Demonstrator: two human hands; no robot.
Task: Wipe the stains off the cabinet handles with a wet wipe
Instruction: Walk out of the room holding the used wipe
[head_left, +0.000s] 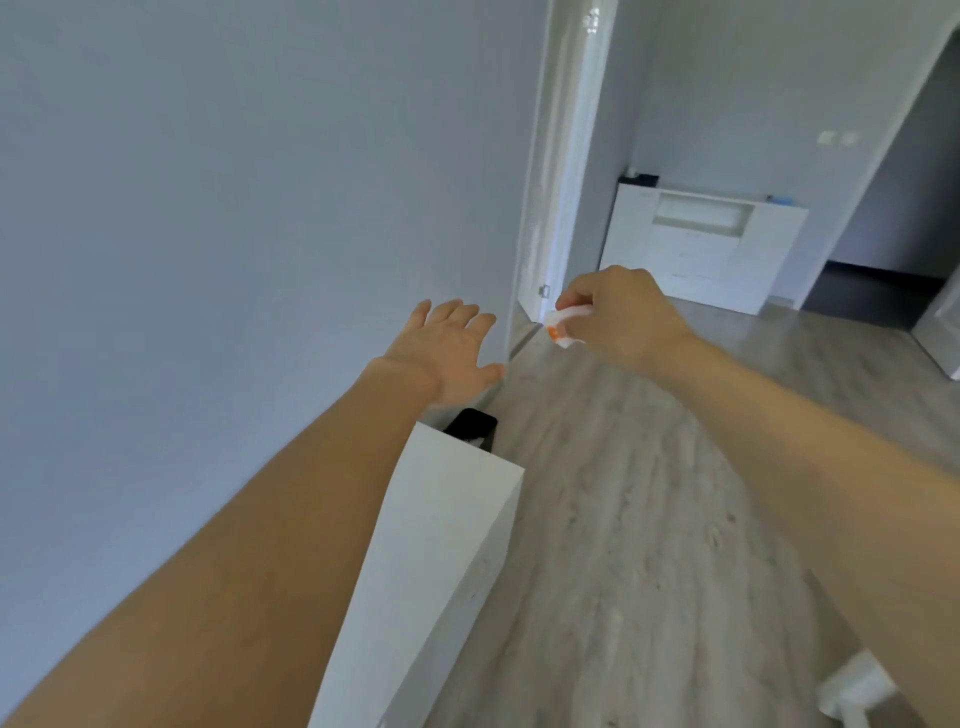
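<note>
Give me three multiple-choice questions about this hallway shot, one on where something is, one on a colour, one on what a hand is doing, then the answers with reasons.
1. Where is the black bin?
A. on the cabinet at the end of the hall
B. on the floor against the wall, behind the near cabinet
C. in the right hand

2. What colour marks the white packet?
A. orange
B. green
C. blue

3. What state is the left hand in?
A. curled round the packet
B. in a fist
C. open, fingers spread

Answers:
1 B, its black rim shows just past the near cabinet's far end.
2 A, orange print shows on the packet's left edge.
3 C, its fingers are straight and hold nothing, while the right hand pinches the packet.
</note>
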